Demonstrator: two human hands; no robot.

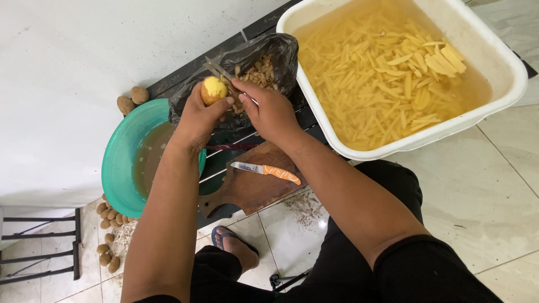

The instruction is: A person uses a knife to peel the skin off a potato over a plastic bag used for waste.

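While left hand (197, 115) grips potato (213, 90), right hand (269, 109) clamps peeler (216, 68) over black bag (247, 67).

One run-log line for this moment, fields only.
left hand: holds half-peeled potato | right hand: peeler on potato | below: black peel bag | knife: idle on cutting board

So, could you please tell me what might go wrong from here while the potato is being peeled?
The peeler in the right hand works close to the left hand fingers around the potato, so a slip could nick them. Peelings could miss the black bag and land on the floor. The orange-handled knife lies loose on the board, where an arm might knock it off.
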